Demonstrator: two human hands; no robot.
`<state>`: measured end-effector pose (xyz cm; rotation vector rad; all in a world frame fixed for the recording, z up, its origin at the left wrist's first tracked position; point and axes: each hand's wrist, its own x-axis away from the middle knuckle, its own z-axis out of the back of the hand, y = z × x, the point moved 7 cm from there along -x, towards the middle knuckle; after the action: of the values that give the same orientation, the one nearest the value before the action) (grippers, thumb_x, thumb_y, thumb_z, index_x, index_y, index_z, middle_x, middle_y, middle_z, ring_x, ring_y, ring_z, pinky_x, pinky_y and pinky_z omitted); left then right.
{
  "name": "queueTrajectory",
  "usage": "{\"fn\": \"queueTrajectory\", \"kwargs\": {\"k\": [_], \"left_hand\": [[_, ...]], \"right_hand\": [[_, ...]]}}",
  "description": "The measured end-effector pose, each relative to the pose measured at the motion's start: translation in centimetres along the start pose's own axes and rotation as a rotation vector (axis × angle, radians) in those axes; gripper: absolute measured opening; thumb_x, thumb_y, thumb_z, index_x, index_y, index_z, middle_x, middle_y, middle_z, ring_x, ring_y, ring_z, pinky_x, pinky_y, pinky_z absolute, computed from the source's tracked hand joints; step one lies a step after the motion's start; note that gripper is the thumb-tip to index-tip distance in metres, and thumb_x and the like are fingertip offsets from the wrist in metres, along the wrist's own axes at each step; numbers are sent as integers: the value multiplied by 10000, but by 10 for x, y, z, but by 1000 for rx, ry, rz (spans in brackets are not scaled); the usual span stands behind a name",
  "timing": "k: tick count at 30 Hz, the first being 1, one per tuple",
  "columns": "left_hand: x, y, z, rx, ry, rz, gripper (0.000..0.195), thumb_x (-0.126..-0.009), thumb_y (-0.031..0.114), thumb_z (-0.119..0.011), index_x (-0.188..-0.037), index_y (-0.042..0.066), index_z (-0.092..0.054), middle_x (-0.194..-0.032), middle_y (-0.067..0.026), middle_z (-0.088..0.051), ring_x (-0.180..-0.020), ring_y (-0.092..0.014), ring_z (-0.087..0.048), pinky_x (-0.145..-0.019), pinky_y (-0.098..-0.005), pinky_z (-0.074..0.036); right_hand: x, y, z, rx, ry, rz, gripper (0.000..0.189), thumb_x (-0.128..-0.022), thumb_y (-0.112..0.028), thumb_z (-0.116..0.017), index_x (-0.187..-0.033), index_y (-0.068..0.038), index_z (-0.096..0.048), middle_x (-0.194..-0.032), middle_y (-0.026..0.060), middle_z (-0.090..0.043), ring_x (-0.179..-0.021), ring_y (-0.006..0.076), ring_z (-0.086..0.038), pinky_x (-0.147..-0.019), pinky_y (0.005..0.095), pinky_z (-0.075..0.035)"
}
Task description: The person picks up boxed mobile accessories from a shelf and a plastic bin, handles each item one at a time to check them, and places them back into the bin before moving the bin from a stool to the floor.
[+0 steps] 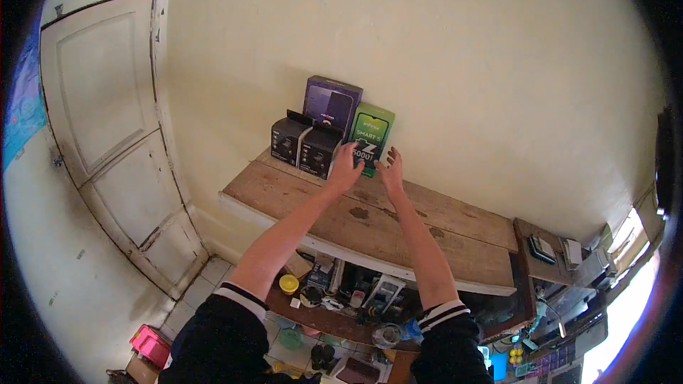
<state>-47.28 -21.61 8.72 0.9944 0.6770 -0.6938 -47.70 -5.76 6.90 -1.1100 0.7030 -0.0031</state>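
Note:
A green Infinix smartphone box stands upright against the wall on a wooden shelf top. At its lower left edge is my left hand, fingers apart, thumb in front of the box; whether it touches is unclear. My right hand is by the box's lower right side, fingers spread and holding nothing. Two black cartons, one left and one right, stand side by side left of my hands. Behind them a taller purple box leans on the wall.
Under the shelf top, a lower shelf holds a yellow round container, a glass jar and several small items. A panelled door is at left. Phones lie on a side ledge at right. A pink container sits low at left.

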Motion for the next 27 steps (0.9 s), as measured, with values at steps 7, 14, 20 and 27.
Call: {"fn": "queueTrajectory", "kwargs": {"k": [7, 14, 20, 27], "left_hand": [[-16, -11, -24, 36, -26, 173, 608, -686, 91, -585, -1196, 17, -262, -1203, -221, -267, -1097, -375, -328, -905, -412, -310], [-13, -8, -16, 70, 88, 194, 590, -685, 74, -576, -1186, 9, -271, -1147, -239, -273, -1046, -391, -349, -892, -413, -312], [-10, -8, -15, 74, 142, 172, 606, -679, 80, -579, -1194, 10, -267, -1150, -236, -270, -1055, -381, -326, -913, -415, -280], [6, 22, -14, 170, 115, 123, 541, -741, 50, -527, -1209, 5, -261, -1157, -213, -266, -1066, -358, -330, -881, -390, -318]], "right_hand": [[-29, 21, -13, 194, 71, 63, 767, -604, -154, -694, -1202, 44, -256, -1126, 207, -356, -1046, 294, -389, -890, 377, -343], [-34, 22, -12, 314, 38, -166, 812, -549, -167, -729, -1189, 31, -269, -1082, 196, -371, -1007, 280, -413, -838, 371, -384], [-25, 11, -8, -76, 33, 24, 705, -553, -178, -753, -1075, 21, -324, -1029, 162, -410, -957, 251, -444, -771, 335, -409], [12, -33, 50, 41, 168, 13, 681, -591, -189, -746, -1061, -2, -290, -996, 131, -434, -898, 208, -477, -735, 320, -417]]}}
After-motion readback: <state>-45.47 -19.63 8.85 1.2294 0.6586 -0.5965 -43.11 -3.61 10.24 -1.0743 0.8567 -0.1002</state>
